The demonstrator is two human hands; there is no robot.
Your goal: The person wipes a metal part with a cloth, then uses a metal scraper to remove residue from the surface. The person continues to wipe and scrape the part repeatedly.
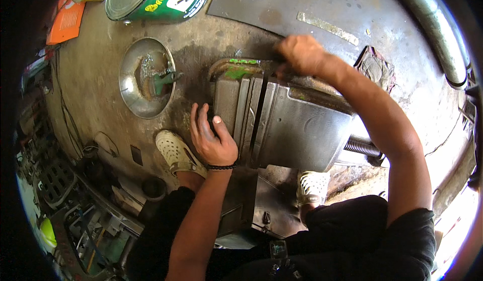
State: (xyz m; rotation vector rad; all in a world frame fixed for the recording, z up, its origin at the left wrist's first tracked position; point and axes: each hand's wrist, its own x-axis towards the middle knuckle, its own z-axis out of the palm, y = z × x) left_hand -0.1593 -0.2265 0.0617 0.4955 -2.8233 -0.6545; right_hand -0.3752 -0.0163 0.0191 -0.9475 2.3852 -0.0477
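A large grey metal bench vise [312,125] stands in front of me, its two jaws separated by a narrow dark gap. Green paint marks its far left side. My left hand [214,140] rests beside the left jaw, fingers spread and holding nothing I can see. Beyond the vise's far edge, my right hand [302,54] is curled closed and slightly blurred; whatever its fingers hold is hidden. The threaded screw [363,147] sticks out at the vise's right end.
Left of the vise, a shiny metal bowl [130,82] holds a green object [163,82]. A green paint bucket [166,2] lies at the far left near an orange piece [66,22]. Farther off are a dark metal sheet [282,9], a crumpled cloth [375,69] and a thick pipe [432,27].
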